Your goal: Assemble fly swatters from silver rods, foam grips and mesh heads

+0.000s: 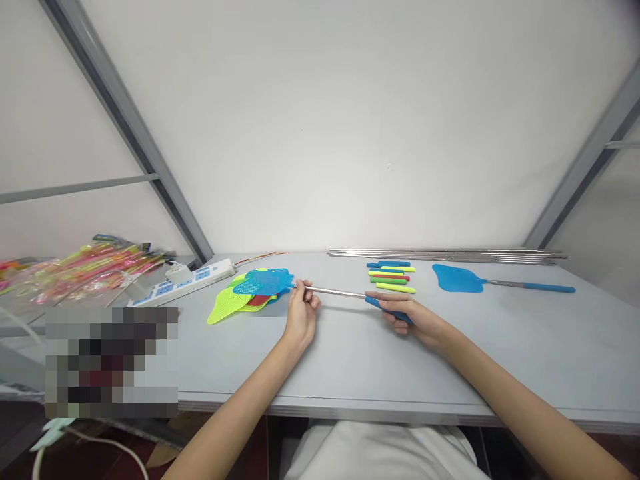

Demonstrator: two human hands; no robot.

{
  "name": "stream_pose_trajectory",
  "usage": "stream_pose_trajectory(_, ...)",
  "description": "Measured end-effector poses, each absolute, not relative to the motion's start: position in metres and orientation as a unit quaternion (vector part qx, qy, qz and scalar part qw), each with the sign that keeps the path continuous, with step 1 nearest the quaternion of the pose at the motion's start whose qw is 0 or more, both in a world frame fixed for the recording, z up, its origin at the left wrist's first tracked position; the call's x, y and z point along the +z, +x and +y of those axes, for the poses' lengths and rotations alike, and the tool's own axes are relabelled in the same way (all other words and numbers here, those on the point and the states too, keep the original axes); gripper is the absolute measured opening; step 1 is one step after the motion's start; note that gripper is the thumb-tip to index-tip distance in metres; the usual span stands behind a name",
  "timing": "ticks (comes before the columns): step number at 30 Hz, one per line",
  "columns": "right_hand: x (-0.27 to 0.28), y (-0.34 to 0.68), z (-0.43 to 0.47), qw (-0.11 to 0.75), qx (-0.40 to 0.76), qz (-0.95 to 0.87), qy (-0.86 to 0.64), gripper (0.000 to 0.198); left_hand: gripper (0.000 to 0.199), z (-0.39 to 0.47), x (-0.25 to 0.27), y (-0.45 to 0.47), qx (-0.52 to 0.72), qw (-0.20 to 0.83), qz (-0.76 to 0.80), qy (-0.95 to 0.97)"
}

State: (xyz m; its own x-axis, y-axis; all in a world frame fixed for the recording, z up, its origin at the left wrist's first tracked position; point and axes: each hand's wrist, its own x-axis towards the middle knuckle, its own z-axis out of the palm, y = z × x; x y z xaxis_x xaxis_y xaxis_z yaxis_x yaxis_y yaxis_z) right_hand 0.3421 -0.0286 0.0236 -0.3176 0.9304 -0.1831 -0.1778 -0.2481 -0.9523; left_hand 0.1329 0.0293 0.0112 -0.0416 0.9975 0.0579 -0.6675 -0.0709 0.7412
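Stretched between my hands is a fly swatter [343,292] with a thin metal rod. My left hand [303,313] pinches the rod close to its blue mesh head [265,281]. Around the blue handle [373,301] at the other end, the fingers of my right hand [407,313] are closed. The blue head hangs over or rests on a pile of loose swatter heads, among them a yellow-green one [223,308] and a red one [259,301]; I cannot tell whether they touch. Part of the handle is hidden by my right fingers.
Coloured handles [395,289] lie behind my right hand. A blue fly swatter [457,279] lies at the right. Metal rods [445,255] run along the back wall. At the left are a power strip [200,277] and bagged colourful items [85,267]. A blurred patch covers the lower left.
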Motion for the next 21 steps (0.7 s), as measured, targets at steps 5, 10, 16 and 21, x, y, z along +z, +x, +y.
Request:
stream_pose_trajectory(5,0.0231,0.3432,-0.0286,0.41,0.672,-0.463,-0.407,0.033,0.022,0.0286,0.012,0.1332,0.67,0.618,0.27,0.309)
stream_pose_trajectory(10,0.0219,0.3432,-0.0282,0.407,0.673,-0.469,-0.403,0.034,0.021,0.0283,0.0124,0.1333,0.67,0.619,0.267,0.31)
stream_pose_trajectory(16,0.0209,0.3439,-0.027,0.397,0.673,-0.472,-0.408,0.035,0.022,0.027,0.0139,0.1339,0.667,0.619,0.259,0.325)
stream_pose_trajectory(21,0.0177,0.3461,-0.0255,0.386,0.659,-0.489,-0.421,0.024,0.022,0.0253,0.0157,0.1344,0.662,0.612,0.246,0.356)
